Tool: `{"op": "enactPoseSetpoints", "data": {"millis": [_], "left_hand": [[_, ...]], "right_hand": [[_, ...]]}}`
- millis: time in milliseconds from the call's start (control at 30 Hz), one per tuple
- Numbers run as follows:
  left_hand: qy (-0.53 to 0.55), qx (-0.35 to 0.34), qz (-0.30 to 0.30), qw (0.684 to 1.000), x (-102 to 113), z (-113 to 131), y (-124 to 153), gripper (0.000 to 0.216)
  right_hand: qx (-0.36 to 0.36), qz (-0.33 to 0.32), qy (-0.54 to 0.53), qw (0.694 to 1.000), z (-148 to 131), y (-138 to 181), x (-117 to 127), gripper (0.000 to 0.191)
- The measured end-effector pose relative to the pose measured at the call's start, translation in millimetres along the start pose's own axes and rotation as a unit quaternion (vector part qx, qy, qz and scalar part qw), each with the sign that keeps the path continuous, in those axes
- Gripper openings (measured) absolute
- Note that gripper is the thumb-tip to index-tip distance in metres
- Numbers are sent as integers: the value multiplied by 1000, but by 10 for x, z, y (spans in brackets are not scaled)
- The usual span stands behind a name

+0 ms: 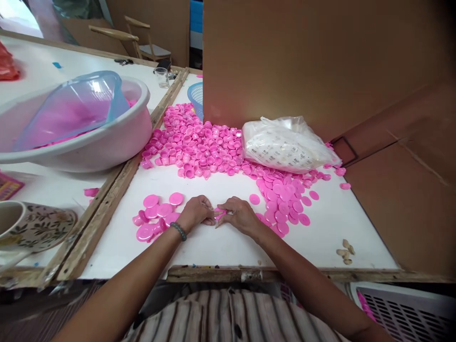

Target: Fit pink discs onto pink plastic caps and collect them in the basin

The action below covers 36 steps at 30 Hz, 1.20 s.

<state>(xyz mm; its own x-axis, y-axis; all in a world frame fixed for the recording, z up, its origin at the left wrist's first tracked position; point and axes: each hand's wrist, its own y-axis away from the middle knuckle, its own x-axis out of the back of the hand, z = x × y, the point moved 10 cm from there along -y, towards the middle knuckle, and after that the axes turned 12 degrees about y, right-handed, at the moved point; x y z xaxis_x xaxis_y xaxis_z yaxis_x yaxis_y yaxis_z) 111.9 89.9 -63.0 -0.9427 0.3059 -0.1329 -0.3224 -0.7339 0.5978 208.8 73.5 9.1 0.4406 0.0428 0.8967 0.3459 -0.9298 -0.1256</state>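
Note:
My left hand (197, 210), with a dark bead bracelet at the wrist, meets my right hand (239, 213) over the white tabletop (221, 251). Both are closed, their fingertips on a small pink plastic piece (220, 213) that they mostly hide. To the left lies a loose group of pink plastic pieces (164, 210), some flat discs and some with a raised cup. Flat pink discs (283, 209) are heaped just right of my right hand, and one lone disc (254, 199) lies beside them.
Many small pink cups (199, 147) are piled at the back, next to a clear plastic bag (288, 145). Cardboard (320, 61) walls the back and right. At left, beyond a wooden strip (103, 213), are a white basin (117, 152) and flowered mug (42, 227). Peanut shells (345, 251) lie front right.

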Motion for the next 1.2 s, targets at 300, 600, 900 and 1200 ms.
{"op": "enactPoseSetpoints", "data": {"millis": [300,600,900,1200], "left_hand": [[-283,-150,57,945,127,402,307,22],[-547,-388,137,729,-156,687,809,14],[-464,-380,193,776,-5,725,784,23],[-317,-333,90,883,-317,508,223,43]], "right_hand": [[-116,101,153,976,269,391,322,32],[-87,55,217,971,256,81,286,23],[-74,7,293,953,640,-818,360,20],[-13,94,62,994,305,-71,247,22]]}}
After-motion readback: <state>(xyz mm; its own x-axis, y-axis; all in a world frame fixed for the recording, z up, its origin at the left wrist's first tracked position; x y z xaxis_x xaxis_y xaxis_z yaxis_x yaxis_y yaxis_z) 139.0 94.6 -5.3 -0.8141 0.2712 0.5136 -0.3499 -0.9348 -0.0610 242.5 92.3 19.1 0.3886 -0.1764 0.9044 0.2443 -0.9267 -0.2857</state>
